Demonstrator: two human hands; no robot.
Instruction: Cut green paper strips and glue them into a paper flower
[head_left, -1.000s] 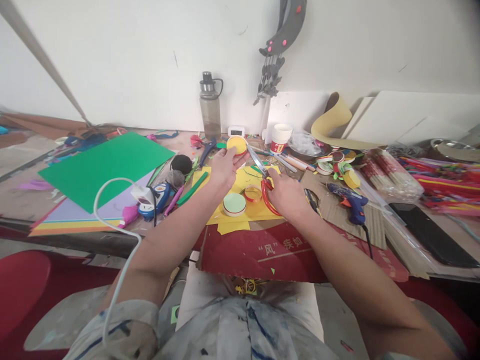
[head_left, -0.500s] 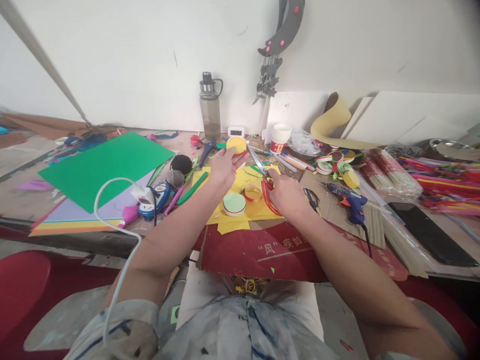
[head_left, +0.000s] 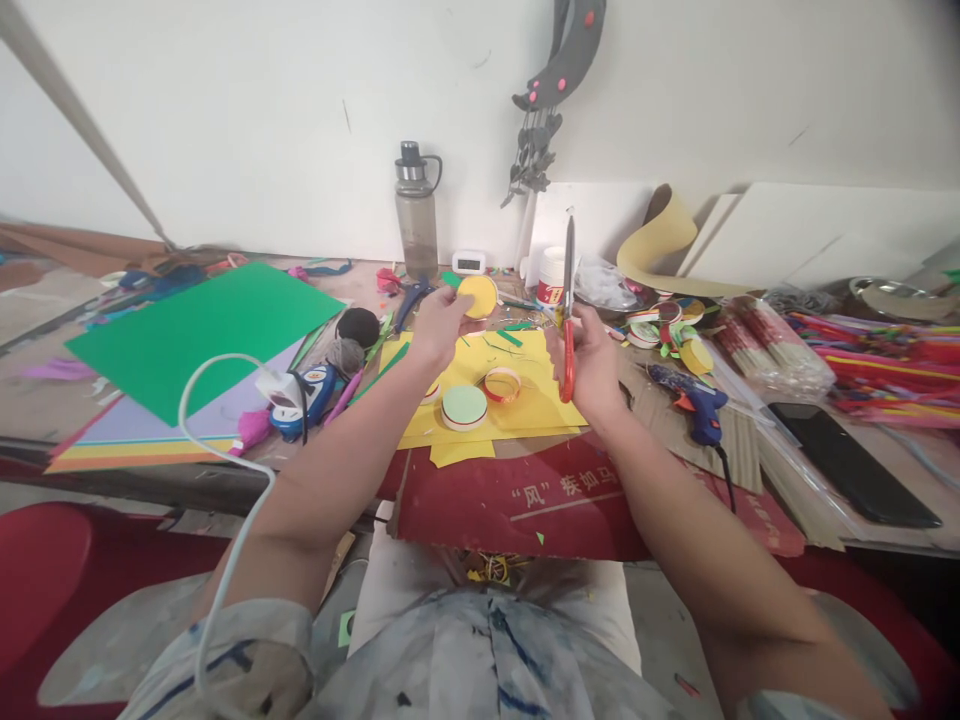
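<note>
My left hand (head_left: pixel 439 328) pinches a round yellow-topped disc (head_left: pixel 481 297) by its edge, tilted toward me above the work surface. In my right hand (head_left: pixel 598 370) are scissors with red handles (head_left: pixel 568 362); the blades point upward and look closed, away from the disc. Below and between my hands lies yellow paper (head_left: pixel 529 350) with thin green offcuts on it. A round piece with a pale green top (head_left: pixel 464 405) rests there, beside a red-edged paper ring (head_left: pixel 502 385). Another round piece is partly hidden by my left forearm.
Green sheets (head_left: pixel 202 335) lie left, near a blue-and-white device (head_left: pixel 304 400) with a white cable. A bottle (head_left: pixel 417 225) and paper cup (head_left: pixel 551 275) stand behind. To the right are a blue glue gun (head_left: pixel 705 410), small round pieces (head_left: pixel 694 355) and a black phone (head_left: pixel 851 465).
The scissors have moved right, away from the disc, and swung until their blades point up. The disc has turned its yellow face more toward me.
</note>
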